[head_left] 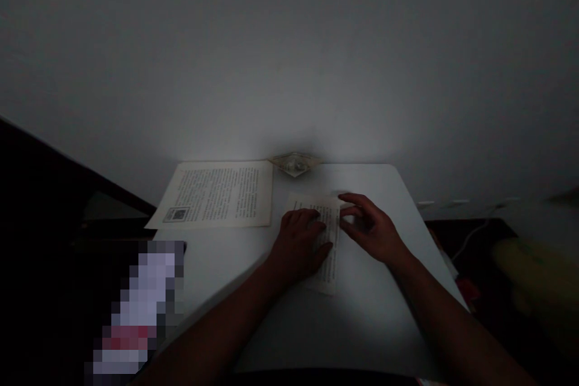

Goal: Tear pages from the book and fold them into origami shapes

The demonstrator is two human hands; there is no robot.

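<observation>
A narrow printed sheet of paper [329, 256], seemingly folded, lies on the white table in front of me. My left hand [304, 241] rests flat on its left part, fingers spread and covering some of the text. At the paper's right edge is my right hand [368, 226], its fingers curved and its thumb apart from the index finger. The fingertips come up to the edge, and I see nothing gripped between them.
A larger printed sheet [221, 193] with a square code lies at the table's left back. By the wall stands a small folded paper piece [295, 164]. A pixelated bright screen [140, 307] is at lower left. A pale cable [474, 232] runs beyond the table's right edge.
</observation>
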